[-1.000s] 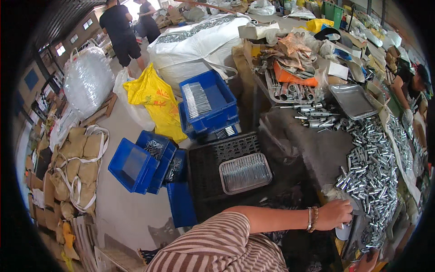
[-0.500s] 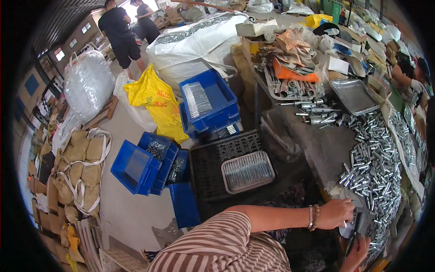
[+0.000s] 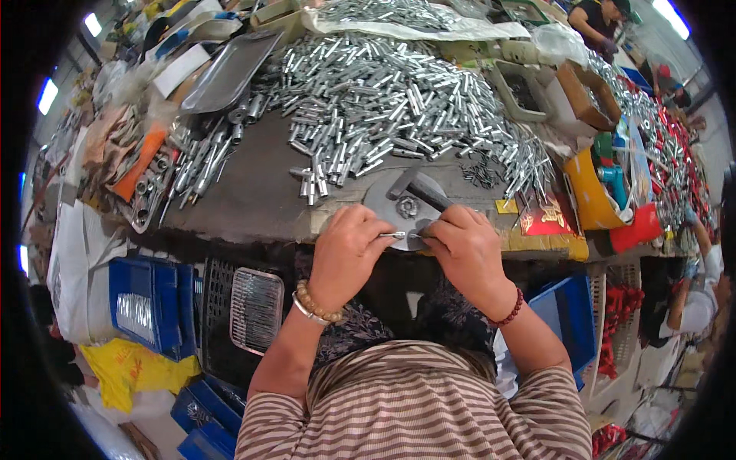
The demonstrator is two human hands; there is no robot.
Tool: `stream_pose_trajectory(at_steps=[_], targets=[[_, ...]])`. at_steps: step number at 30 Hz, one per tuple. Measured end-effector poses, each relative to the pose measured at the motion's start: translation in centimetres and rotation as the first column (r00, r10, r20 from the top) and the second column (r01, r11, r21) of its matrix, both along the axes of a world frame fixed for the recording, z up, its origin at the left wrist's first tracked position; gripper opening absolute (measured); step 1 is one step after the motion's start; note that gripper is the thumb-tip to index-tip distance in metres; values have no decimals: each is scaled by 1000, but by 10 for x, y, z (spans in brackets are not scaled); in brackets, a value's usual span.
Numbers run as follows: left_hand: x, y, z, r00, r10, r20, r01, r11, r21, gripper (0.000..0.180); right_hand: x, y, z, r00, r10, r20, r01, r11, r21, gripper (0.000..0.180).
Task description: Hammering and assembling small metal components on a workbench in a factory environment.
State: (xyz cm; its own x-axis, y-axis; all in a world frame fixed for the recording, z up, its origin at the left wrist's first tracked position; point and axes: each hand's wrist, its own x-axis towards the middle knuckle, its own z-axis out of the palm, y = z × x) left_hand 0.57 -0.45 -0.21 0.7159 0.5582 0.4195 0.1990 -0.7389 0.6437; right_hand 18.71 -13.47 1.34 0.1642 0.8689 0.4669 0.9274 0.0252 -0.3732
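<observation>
Both hands are over a round grey metal plate (image 3: 372, 201) at the table's near edge. My left hand (image 3: 345, 249) is closed, pinching a small shiny metal rod (image 3: 395, 234) between thumb and forefinger. My right hand (image 3: 468, 245) is curled round the handle end of a hammer (image 3: 424, 189), whose head points to the far left above the plate. Its thumb and forefinger come together close to the rod; whether they pinch something small is unclear. A small ringed metal piece (image 3: 409, 205) sits mid-plate. Beyond lies a large heap of metal tubes (image 3: 399, 100).
Dark small pins (image 3: 483, 173) lie right of the plate, near a red paper (image 3: 546, 218). A yellow container (image 3: 594, 188) stands further right. At left are a metal tray (image 3: 230, 73) and a tray of rods (image 3: 257, 307). Blue bins (image 3: 153, 303) stand below; other people work at far right.
The view has swung from the floor and bins at left to the worktable. Both hands, earlier at the right edge, now appear in the middle, still over the plate.
</observation>
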Motion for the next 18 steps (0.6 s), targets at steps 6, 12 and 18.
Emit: stream_pose_trajectory(at_steps=[6, 12, 18], targets=[[0, -6, 4, 999, 12, -35, -12, 1000, -5, 14, 3, -4, -6, 998, 49, -48, -47, 998, 36, 13], [-3, -4, 4, 999, 26, -46, -27, 999, -23, 13, 2, 1, -3, 996, 77, -35, -75, 997, 35, 16], [-2, -1, 1, 999, 15, -28, -17, 998, -66, 14, 3, 6, -6, 994, 106, 27, -107, 993, 44, 12]])
